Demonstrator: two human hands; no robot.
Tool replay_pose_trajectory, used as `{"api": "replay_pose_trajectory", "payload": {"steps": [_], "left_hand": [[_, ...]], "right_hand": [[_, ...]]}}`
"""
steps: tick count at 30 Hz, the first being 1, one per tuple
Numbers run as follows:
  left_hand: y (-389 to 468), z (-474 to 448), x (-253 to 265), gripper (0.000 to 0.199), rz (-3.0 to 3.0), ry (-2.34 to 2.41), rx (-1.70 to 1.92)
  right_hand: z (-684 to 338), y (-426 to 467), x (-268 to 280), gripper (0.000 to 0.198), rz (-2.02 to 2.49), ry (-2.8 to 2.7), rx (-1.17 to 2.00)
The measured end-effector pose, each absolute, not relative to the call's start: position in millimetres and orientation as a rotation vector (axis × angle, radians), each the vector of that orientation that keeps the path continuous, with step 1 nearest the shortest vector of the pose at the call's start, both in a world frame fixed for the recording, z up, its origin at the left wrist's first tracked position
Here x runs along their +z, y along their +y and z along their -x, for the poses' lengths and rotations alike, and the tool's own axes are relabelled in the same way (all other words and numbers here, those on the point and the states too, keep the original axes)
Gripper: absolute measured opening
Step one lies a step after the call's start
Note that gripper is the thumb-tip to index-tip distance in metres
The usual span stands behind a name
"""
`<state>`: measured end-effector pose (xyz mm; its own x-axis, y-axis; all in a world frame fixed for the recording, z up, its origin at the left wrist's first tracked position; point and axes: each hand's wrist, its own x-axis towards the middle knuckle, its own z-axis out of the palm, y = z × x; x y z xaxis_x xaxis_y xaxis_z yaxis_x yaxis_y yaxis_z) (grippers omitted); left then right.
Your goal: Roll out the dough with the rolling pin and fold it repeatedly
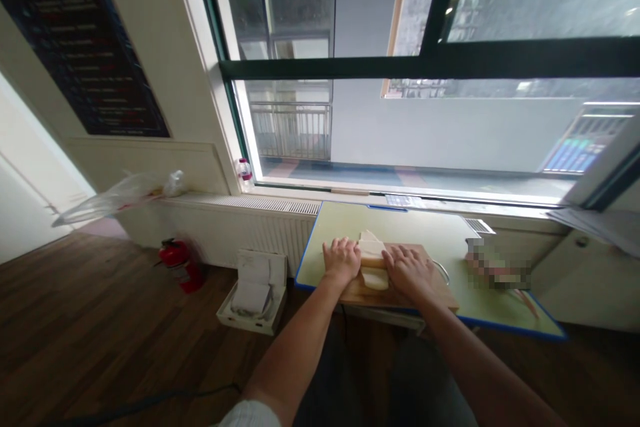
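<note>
A wooden rolling pin (373,262) lies crosswise over a pale sheet of dough (375,279). The dough shows on both the near and far sides of the pin, with an uneven far edge. My left hand (343,258) is closed over the pin's left end. Over the right end lies my right hand (407,269), its fingers curled down on the pin. Both palms hide the ends of the pin. Beneath the dough is a wooden board (430,287) with a metal handle (442,271) at its right side.
The board rests on a pale green table (345,220) with blue edging, below a window. A blurred-out item (497,265) is on its right. An open white box (253,297) and a red fire extinguisher (181,265) stand on the floor at left. A bottle (245,172) is on the sill.
</note>
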<state>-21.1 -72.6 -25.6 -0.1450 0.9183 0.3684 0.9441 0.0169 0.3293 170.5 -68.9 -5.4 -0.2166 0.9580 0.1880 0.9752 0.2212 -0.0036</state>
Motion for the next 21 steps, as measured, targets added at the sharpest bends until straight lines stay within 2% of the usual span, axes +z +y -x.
{"api": "replay_pose_trajectory", "payload": {"steps": [4,8,13,21], "left_hand": [[-71.6,21.1,-23.0,0.038,2.03,-2.201,-0.748],[-92.4,20.5,-27.5,0.04,2.047,-2.142,-0.742],[-111.8,21.5,-35.6,0.046,2.077,-2.143,-0.798],[-75.4,21.2,-23.8,0.044,2.041,-2.233,-0.702]], "right_hand": [[-168.0,-66.6,-3.8,0.051,1.846,-2.341,-0.156],[-167.4,-85.4,-16.9,0.06,1.992,-2.153,-0.12],[-172.1,-108.2,-26.9,0.062,1.935,-2.153,-0.174],[-168.7,-66.6,-13.2,0.061,1.976,-2.232,-0.044]]}}
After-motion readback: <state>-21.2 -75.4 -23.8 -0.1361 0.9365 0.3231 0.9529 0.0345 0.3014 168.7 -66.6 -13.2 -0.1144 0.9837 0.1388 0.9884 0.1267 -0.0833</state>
